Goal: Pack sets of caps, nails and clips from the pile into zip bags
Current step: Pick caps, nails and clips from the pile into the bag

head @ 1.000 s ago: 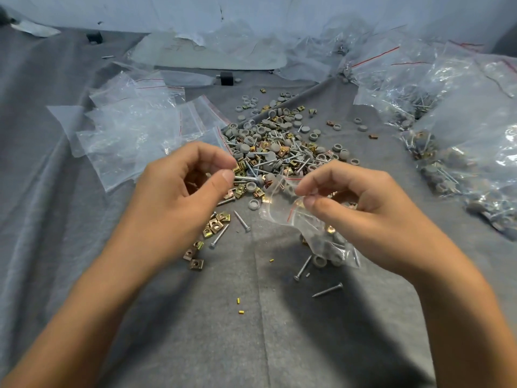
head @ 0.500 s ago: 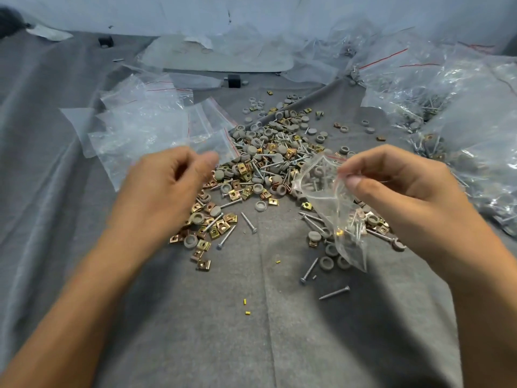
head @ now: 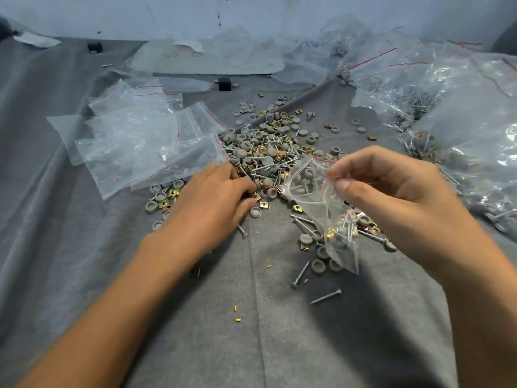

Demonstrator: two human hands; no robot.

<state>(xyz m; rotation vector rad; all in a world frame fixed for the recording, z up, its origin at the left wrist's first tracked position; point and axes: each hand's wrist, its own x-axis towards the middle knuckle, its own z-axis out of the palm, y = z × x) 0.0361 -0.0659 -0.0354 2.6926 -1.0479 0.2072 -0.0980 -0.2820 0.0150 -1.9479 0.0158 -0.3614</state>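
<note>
While right hand (head: 391, 197) pinches zip bag (head: 310, 191), left hand (head: 212, 197) on pile (head: 268, 147)

Near centre: bare grey cloth (head: 251, 354), open lane between forearms; only stray nails (head: 326, 297) and yellow bits (head: 235, 308) there. Middle blocked by pile (head: 268, 152). Left flank: empty bag stack (head: 134, 144) touching pile edge. Right side walled by filled bags (head: 461, 130). On pile's near edge, left hand (head: 212, 197); beside it, zip bag (head: 316, 197) hanging from right hand (head: 391, 191). Far-left cloth open.
</note>
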